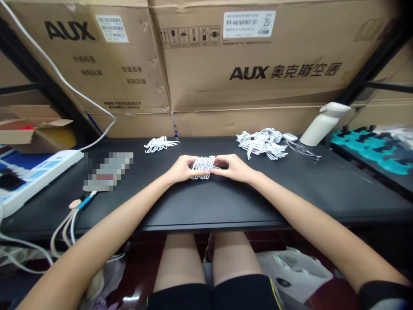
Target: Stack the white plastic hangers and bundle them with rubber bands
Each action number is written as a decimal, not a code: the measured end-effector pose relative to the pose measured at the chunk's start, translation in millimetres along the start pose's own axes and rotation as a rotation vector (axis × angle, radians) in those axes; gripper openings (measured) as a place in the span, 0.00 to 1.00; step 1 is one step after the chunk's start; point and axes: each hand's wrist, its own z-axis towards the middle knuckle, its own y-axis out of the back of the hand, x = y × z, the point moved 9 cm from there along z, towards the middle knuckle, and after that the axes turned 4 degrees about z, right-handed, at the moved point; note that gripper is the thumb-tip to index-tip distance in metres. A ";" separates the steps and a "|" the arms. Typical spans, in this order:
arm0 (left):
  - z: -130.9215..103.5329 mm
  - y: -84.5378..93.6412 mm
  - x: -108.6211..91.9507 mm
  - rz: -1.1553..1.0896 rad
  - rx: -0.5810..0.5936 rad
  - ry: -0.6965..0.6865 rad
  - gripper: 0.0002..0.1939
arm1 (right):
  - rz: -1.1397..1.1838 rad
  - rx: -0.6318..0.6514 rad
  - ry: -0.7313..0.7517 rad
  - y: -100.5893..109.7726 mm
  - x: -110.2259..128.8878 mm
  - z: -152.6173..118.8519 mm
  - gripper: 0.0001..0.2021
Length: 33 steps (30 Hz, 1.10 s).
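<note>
Between my two hands, just above the black tabletop (200, 202), is a bundle of white twist ties (203, 165) with looped ends along its top and bottom. My left hand (182, 168) grips its left side, thumb in front and fingers behind. My right hand (232, 167) closes on the right side, where a thin end sticks out between thumb and fingers. A smaller white bundle (159, 144) lies behind and left of my hands. Farther right is a larger pile of similar white bundles (263, 143).
Cardboard boxes (200, 86) wall off the back. On the left are a white power strip (35, 176), a blurred-out phone-like object (109, 172) with a cable, and an opened carton (35, 129). At right stand a white bottle (322, 125), glasses (303, 150) and teal parts (374, 148).
</note>
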 end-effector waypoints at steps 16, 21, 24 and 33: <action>-1.2 -6.2 -10.9 0.122 -0.005 -0.023 0.27 | -0.524 0.002 0.040 -22.9 5.9 0.2 0.09; -2.6 1.8 -11.1 0.189 -0.124 -0.002 0.32 | -0.554 -0.027 0.041 -22.6 8.9 0.4 0.08; -2.8 1.7 -9.7 0.231 -0.071 0.011 0.34 | -0.499 -0.010 0.052 -18.8 10.7 -0.3 0.07; -4.8 -1.5 -9.0 0.119 0.181 -0.001 0.30 | -0.242 0.008 0.062 -2.6 18.4 -4.2 0.06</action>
